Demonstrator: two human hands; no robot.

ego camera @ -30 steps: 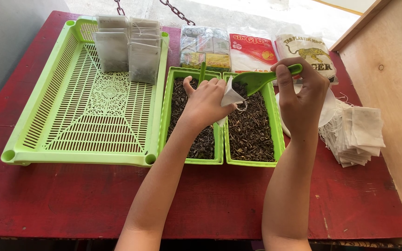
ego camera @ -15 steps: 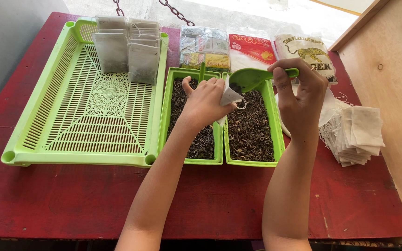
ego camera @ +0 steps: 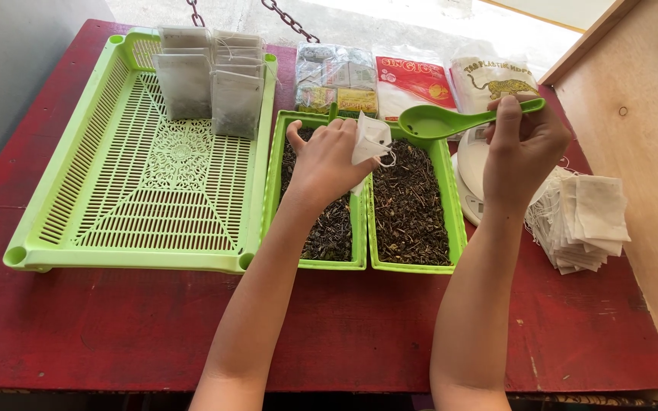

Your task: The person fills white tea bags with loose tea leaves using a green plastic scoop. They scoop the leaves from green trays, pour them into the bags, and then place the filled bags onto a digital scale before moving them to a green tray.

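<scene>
Over the two small green trays of loose tea, the left hand (ego camera: 325,160) is pinched shut on a little white tea bag (ego camera: 369,141), held right above the divide between the left tray (ego camera: 273,198) and the right tray (ego camera: 457,221). Right hand (ego camera: 523,148) is curled tight around the handle of a green scoop (ego camera: 439,120), bowl level and looking empty, hovering near the bag over the right tray's far end. Filled bags (ego camera: 211,80) sit in the big slatted tray (ego camera: 78,175), and empty ones (ego camera: 584,221) are stacked off to the right.

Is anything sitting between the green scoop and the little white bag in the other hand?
Nothing visible. The green scoop in the right hand hangs just right of the white filter bag pinched in the left hand. Only open air separates them, above the right bin of loose tea.
</scene>
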